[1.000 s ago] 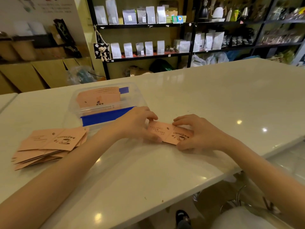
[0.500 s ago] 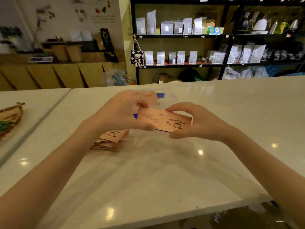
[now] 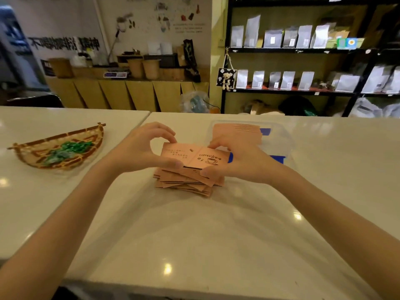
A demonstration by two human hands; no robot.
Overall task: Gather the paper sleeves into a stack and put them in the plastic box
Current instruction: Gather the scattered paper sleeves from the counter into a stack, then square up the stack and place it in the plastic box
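Both forearms reach forward, converging — left hand [image 3: 142, 152] and right hand [image 3: 240, 163] each curled in a thumb-and-finger pinch, palms facing inward.

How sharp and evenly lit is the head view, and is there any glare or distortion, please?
Head view: the held sleeve and both hands are sharp; the shelves behind look soft; small glare spots dot the white counter; wide-angle bending curves the counter edges.
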